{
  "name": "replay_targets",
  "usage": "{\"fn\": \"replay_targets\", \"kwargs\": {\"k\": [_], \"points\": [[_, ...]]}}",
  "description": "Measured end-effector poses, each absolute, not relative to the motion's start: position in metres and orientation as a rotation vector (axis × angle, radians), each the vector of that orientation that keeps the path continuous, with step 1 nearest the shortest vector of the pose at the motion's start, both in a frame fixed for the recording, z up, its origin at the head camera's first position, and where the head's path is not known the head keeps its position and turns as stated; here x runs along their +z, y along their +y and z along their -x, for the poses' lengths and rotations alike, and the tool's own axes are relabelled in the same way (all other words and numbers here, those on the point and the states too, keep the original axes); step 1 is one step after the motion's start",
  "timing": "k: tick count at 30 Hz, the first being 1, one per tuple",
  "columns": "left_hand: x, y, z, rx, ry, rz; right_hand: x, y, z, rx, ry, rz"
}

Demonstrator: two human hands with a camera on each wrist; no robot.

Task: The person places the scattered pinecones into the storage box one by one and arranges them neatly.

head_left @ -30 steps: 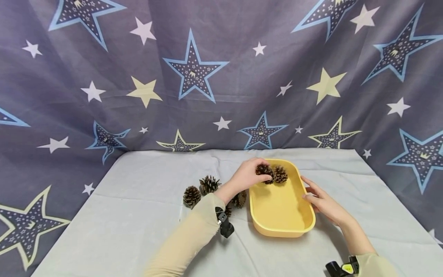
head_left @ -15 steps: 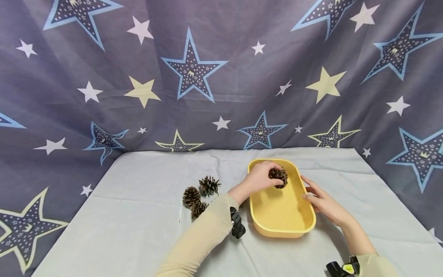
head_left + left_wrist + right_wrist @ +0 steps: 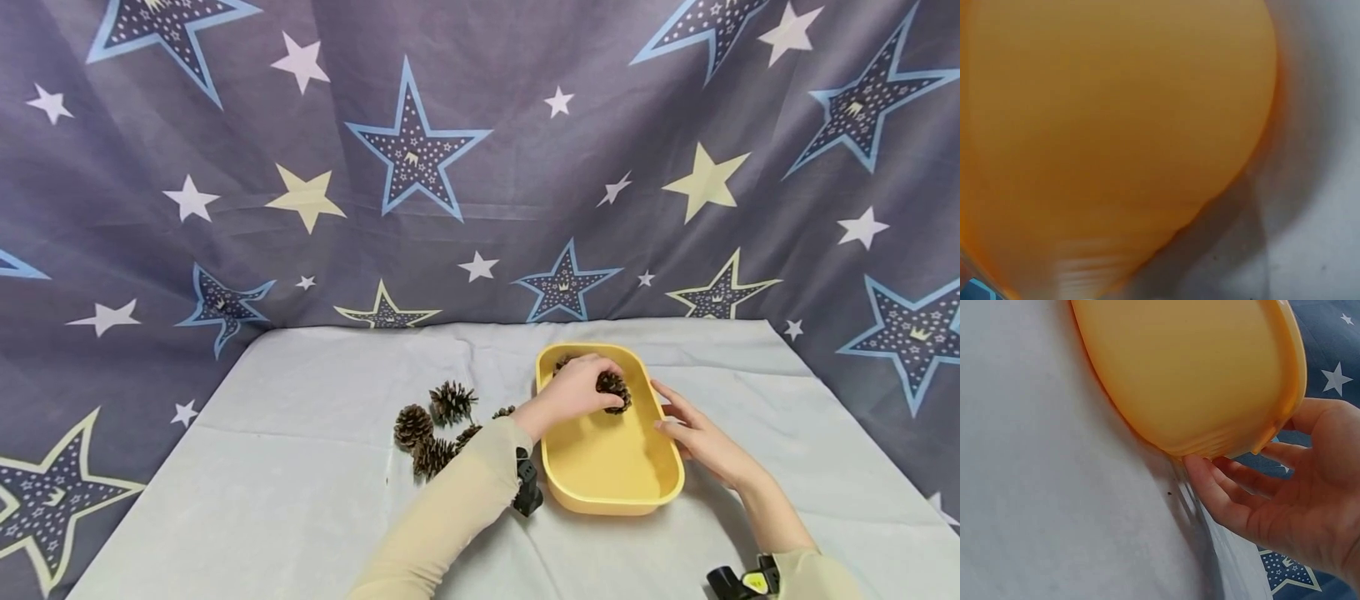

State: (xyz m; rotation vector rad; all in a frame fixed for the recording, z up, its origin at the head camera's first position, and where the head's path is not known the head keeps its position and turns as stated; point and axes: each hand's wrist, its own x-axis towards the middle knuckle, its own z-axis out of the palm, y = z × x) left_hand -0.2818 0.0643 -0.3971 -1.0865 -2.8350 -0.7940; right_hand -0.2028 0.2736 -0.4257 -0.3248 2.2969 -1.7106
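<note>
- The pine cone (image 3: 615, 392) sits inside the yellow tray (image 3: 600, 500), toward its 12 o'clock end; the left hand (image 3: 573, 390) has its fingers curled over it from the 9 o'clock side.
- A second cone (image 3: 562, 362) seems to peek out behind that hand at the tray's far corner, though it is mostly hidden.
- The right hand (image 3: 693, 437) lies with straight, relaxed fingers against the tray's 3 o'clock wall; the right wrist view shows the fingertips (image 3: 1200, 472) touching the tray under its rim, gripping nothing.
- Judged from this, the step in hand is setting a cone down in the tray; the next move calls for letting go and reaching to the loose cones (image 3: 435, 425) lying on the bench (image 3: 300, 500) at the tray's 9 o'clock.
- The left wrist view is a blur of yellow tray wall only.
- No brand, label or writing can be read; the star-printed backdrop (image 3: 420, 150) carries only patterns.
</note>
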Motion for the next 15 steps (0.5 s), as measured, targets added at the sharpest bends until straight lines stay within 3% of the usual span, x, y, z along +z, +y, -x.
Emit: {"fn": "replay_targets", "kwargs": {"k": [15], "points": [[-0.401,0.076,0.283,-0.647,-2.84,1.207,-0.424,0.274,0.204,-1.695,2.29,0.31]]}}
